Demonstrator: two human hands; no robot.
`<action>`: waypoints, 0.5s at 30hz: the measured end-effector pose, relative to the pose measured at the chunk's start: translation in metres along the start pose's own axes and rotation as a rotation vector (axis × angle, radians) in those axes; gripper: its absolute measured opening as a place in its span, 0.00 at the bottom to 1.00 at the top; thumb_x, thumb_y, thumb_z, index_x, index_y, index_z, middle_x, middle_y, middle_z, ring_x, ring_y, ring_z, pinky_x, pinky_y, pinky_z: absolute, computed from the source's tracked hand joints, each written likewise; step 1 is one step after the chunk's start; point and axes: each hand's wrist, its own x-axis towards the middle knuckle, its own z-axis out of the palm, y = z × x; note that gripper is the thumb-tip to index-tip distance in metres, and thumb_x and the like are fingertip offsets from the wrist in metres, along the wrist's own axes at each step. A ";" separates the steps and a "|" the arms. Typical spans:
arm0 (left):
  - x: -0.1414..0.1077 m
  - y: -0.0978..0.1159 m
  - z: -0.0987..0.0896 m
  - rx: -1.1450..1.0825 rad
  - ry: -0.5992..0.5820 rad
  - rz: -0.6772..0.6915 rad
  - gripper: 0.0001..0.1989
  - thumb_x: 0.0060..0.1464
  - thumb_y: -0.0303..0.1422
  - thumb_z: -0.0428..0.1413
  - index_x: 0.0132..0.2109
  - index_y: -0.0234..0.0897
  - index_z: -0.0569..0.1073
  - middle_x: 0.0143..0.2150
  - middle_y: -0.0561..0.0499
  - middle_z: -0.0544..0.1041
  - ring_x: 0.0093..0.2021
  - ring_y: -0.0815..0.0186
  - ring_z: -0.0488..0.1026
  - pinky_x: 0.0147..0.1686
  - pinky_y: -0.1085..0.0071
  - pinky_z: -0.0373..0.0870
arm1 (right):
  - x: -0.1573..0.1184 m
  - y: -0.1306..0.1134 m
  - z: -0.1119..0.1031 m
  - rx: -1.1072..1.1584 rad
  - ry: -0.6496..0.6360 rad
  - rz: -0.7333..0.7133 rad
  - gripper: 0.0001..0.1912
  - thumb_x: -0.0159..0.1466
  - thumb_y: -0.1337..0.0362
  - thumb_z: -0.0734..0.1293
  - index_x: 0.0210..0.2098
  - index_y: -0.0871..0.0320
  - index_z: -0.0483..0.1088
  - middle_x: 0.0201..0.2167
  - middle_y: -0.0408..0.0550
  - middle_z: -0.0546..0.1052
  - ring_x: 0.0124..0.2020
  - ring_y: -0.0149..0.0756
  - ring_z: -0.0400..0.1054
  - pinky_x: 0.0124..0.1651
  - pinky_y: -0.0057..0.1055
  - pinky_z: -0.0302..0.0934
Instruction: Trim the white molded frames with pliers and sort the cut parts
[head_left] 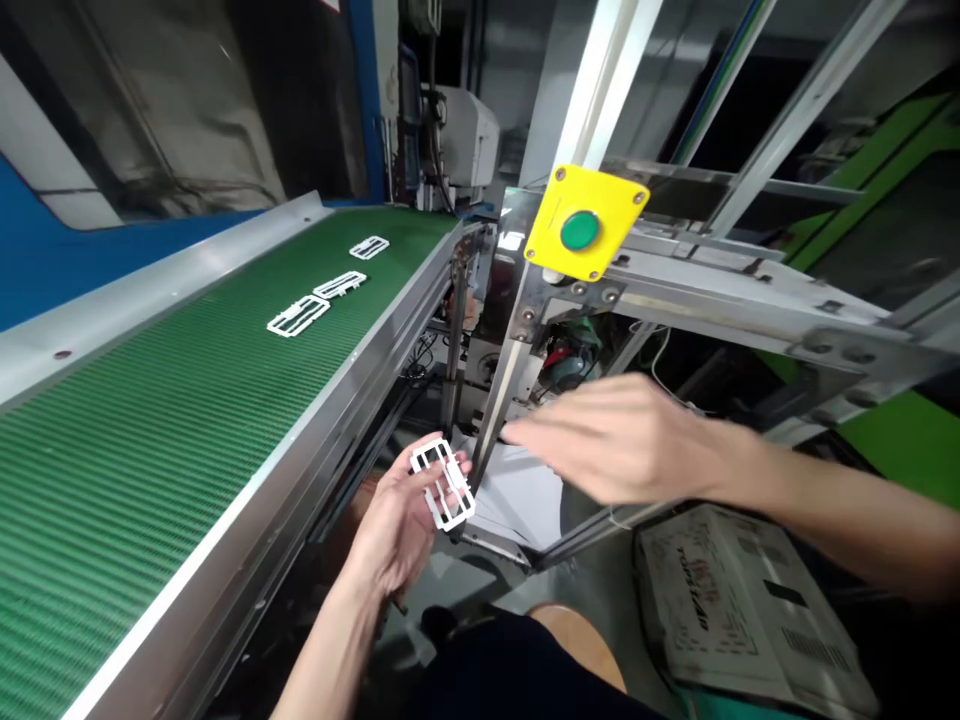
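Observation:
A white slotted plastic frame [459,478] rests in my left hand [409,510], its thumb lying across the part and the fingers behind it. To the right, my right hand [600,435] is in the air over the metal framework, blurred by motion; whether it holds anything cannot be made out. Similar white parts lie on the green ribbed conveyor belt [187,400]: one near the far end [370,248], and two nearer ones [341,285] [298,316] that touch end to end.
A yellow plate [615,205] with a green button [580,231] is mounted on a metal post in front. The belt's metal side rail [300,430] runs along my left. A worn printed box [742,600] and a round stool [577,640] stand low on the right.

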 end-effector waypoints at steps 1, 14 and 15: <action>0.002 0.002 0.005 -0.014 -0.003 -0.013 0.20 0.53 0.22 0.53 0.53 0.36 0.63 0.43 0.40 0.76 0.45 0.56 0.73 0.39 0.65 0.73 | 0.002 -0.008 0.009 0.029 -0.055 -0.055 0.12 0.65 0.70 0.56 0.44 0.61 0.68 0.31 0.44 0.74 0.24 0.24 0.63 0.22 0.23 0.55; 0.020 0.012 0.038 -0.042 -0.165 -0.175 0.25 0.54 0.21 0.51 0.59 0.35 0.59 0.40 0.40 0.76 0.41 0.59 0.75 0.38 0.69 0.73 | 0.016 -0.024 0.035 -0.047 -0.159 -0.344 0.12 0.64 0.72 0.55 0.35 0.61 0.70 0.41 0.52 0.70 0.37 0.34 0.65 0.36 0.32 0.57; 0.020 0.013 0.037 -0.054 -0.178 -0.159 0.26 0.54 0.22 0.51 0.59 0.37 0.58 0.42 0.40 0.76 0.43 0.59 0.75 0.40 0.67 0.73 | 0.014 -0.025 0.035 -0.024 -0.136 -0.360 0.11 0.64 0.72 0.56 0.34 0.61 0.70 0.38 0.51 0.71 0.35 0.33 0.64 0.35 0.32 0.57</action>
